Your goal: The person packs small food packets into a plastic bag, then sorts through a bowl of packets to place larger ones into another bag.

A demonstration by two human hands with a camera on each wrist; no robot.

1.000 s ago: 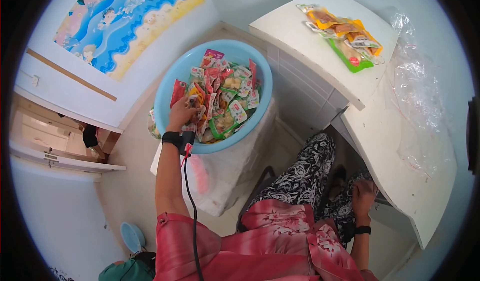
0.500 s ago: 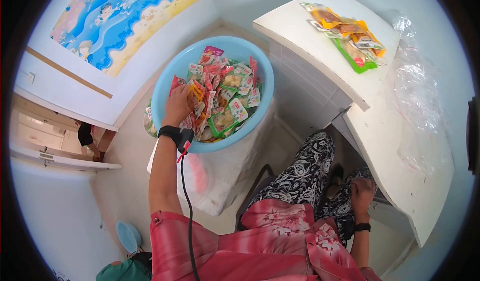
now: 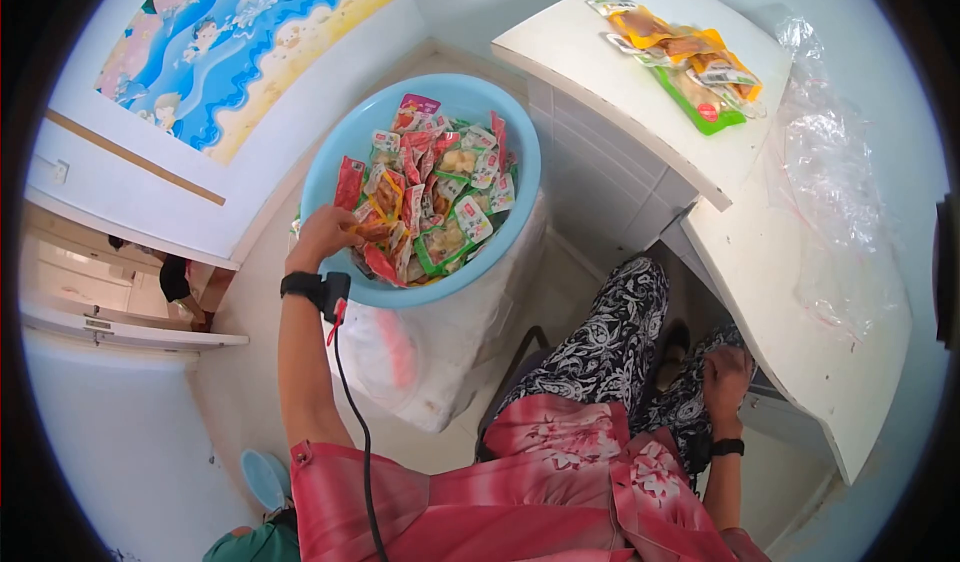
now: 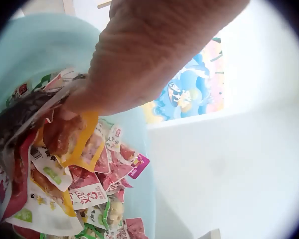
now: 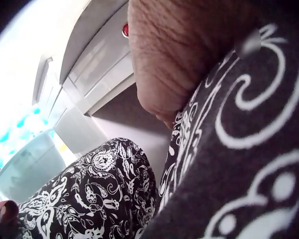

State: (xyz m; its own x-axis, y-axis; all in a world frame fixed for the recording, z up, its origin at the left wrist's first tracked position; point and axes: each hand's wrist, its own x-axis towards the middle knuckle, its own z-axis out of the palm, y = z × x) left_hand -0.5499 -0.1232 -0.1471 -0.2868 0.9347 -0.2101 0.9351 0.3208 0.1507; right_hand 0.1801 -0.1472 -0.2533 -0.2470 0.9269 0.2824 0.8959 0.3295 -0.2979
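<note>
A light blue basin holds many small sealed food packets, red, green, yellow and purple. At its left side my left hand reaches over the rim, fingertips at a yellow-edged packet. In the left wrist view the thumb side of the hand meets a clear-and-yellow packet; the other fingers are hidden behind it. My right hand rests on the patterned trousers at the knee, its fingers bent down and partly hidden.
On the white desk at upper right lie several yellow and green packets. Crumpled clear plastic covers the desk's right part. The basin stands on a white wrapped block. A second person's arm shows through the opening at left.
My left hand has drawn back from among the packets toward the basin's left rim, and packets there have shifted. The right hand stays on the knee.
</note>
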